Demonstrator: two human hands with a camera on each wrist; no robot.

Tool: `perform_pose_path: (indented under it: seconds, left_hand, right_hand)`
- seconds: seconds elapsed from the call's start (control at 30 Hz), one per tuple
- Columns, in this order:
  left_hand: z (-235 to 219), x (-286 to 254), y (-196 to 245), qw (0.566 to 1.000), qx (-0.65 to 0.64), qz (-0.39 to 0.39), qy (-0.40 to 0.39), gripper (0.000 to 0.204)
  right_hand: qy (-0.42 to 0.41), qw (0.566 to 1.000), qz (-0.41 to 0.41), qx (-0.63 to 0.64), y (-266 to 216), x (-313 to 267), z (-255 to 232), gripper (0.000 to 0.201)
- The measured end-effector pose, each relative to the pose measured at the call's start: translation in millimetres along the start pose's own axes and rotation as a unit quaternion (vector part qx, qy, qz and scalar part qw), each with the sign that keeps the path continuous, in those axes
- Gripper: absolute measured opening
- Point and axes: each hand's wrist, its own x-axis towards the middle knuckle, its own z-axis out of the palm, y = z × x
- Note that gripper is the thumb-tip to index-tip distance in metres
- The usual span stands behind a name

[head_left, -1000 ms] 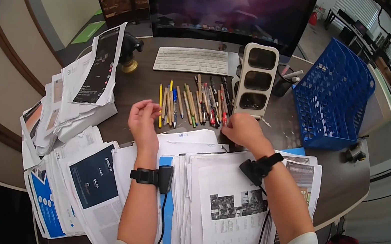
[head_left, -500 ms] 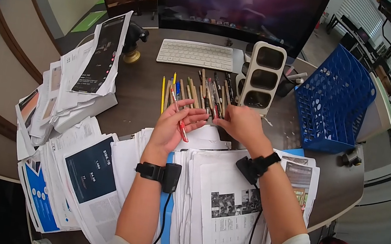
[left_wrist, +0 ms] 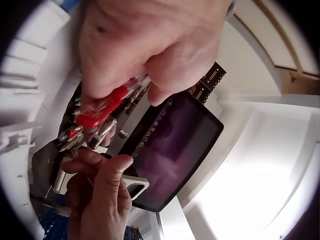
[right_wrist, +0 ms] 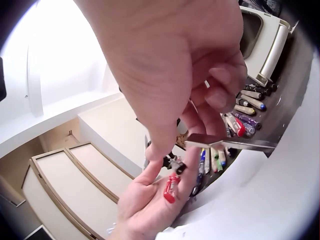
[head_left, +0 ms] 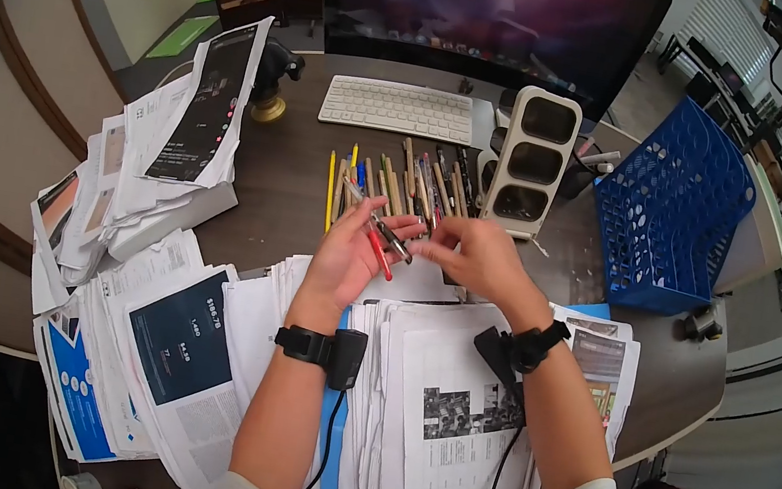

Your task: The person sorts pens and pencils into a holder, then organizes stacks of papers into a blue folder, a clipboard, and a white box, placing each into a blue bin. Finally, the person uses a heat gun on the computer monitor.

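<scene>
Fingers of the left hand (head_left: pixel 341 255), nearly straight, support a slender red-and-clear plastic pen (head_left: pixel 379 256) and a slender black-and-clear plastic pen (head_left: pixel 394 241); beside them, the right hand (head_left: pixel 485 257) appears empty, loosely bent. Being unclasped, either pen could roll off.

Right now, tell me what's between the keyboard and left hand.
In the head view, a row of pens and pencils lies on the desk between them.

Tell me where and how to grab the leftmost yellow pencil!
Probably best to pinch the yellow pencil around its middle, coming down from above on its left side. It lies long and thin on the desk, with desk surface showing along its left and other pencils close on its right.
</scene>
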Motion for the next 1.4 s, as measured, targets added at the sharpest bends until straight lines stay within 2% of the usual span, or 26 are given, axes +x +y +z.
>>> perform_pose_path:
  seconds: [0.03,0.07,0.13,0.2,0.3,0.53,0.6,0.67,0.73,0.77,0.97,1.03,1.07,1.13,1.17,1.27,1.3,1.33,1.4]
  left_hand:
    - [-3,1,0,1.000,0.001,0.002,0.000,0.035]
    - [-8,2,-1,1.000,0.010,0.024,0.009,0.033]
    - [-16,4,0,0.998,0.026,0.049,0.017,0.030]
    - [-22,6,1,0.995,0.095,0.037,0.009,0.028]
    - [-9,2,1,0.994,0.103,0.040,0.019,0.031]
    - [-1,3,0,0.997,0.061,0.019,0.035,0.026]
    - [-5,3,1,0.998,0.045,0.013,0.030,0.025]
    - [-7,3,1,0.999,0.034,0.015,0.022,0.026]
    - [-6,3,2,0.999,0.032,0.012,0.017,0.027]
    - [-5,3,2,0.999,0.035,0.009,0.021,0.027]
    - [-3,2,1,0.999,0.042,0.006,0.017,0.026]
    - [-3,2,0,0.999,0.035,0.007,0.019,0.025]
    - [-1,2,-1,0.999,0.046,0.013,0.026,0.024]
    - [-3,4,-3,0.998,0.058,0.017,0.030,0.024]
    - [-10,7,-5,0.997,0.071,0.018,0.023,0.024]
    - [-9,5,-3,0.996,0.080,0.035,0.023,0.027]
    - [-8,3,-2,0.995,0.077,0.050,0.031,0.030]
    - [-9,3,-1,0.995,0.076,0.051,0.031,0.030]
    - [-14,5,0,0.996,0.061,0.048,0.048,0.041]
  right_hand:
    - [0.063,0.997,0.010,-0.042,4,8,3,0.042]
    - [0.063,0.997,0.007,-0.041,8,14,8,0.042]
    - [0.111,0.982,0.024,-0.148,16,26,19,0.044]
    - [0.105,0.979,0.015,-0.172,23,33,25,0.038]
    - [0.077,0.986,0.081,-0.125,30,38,24,0.022]
    - [0.059,0.992,0.084,-0.074,29,27,20,0.033]
    - [0.094,0.990,0.079,-0.064,25,30,22,0.039]
    - [0.068,0.991,0.084,-0.079,19,32,21,0.041]
    - [-0.001,0.986,0.077,-0.149,18,35,22,0.038]
    - [0.000,0.986,0.079,-0.148,22,37,22,0.038]
    - [-0.057,0.988,0.111,-0.090,22,34,11,0.031]
    - [-0.006,0.996,0.081,0.043,18,26,7,0.022]
    - [-0.009,0.996,0.082,0.043,14,23,8,0.022]
    - [-0.050,0.980,-0.014,0.191,3,19,10,0.024]
    - [-0.095,0.979,-0.028,0.180,-12,17,4,0.028]
    - [-0.081,0.986,0.000,0.147,-4,34,12,0.032]
    - [-0.032,0.997,0.030,0.061,-1,40,12,0.043]
    - [-0.032,0.997,0.029,0.060,1,43,16,0.043]
    - [0.027,0.988,0.032,-0.150,8,53,28,0.043]
